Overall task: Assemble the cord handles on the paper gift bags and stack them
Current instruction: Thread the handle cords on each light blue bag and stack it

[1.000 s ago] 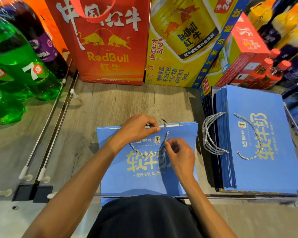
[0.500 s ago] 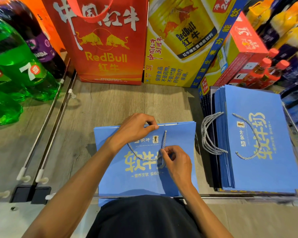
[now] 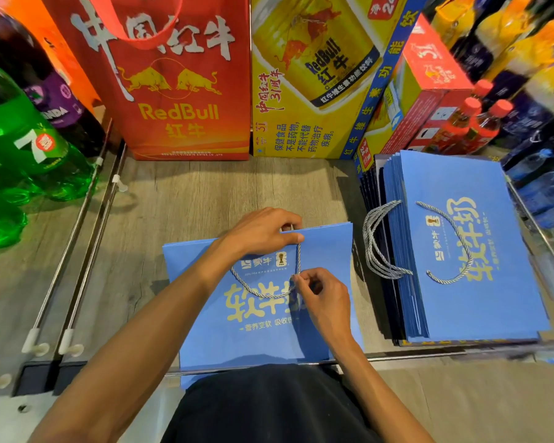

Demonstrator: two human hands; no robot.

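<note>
Both hands engaged: left hand [image 3: 259, 231] clamps the blue bag [image 3: 237, 340] at its rim for steadiness, right hand [image 3: 327, 298] pinches the cord [image 3: 298, 260], apparently drawing it taut.

The paper bag [image 3: 237, 346] and the stack [image 3: 454, 311] are blue with gold lettering, the cord [image 3: 256, 294] twisted silver-grey, the shelf [image 3: 205, 193] grey wood-grain, the Red Bull bag [image 3: 186, 59] red with gold bulls.

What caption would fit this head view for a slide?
Left hand holds a flat blue gift bag while right hand pinches its cord handle.
</note>
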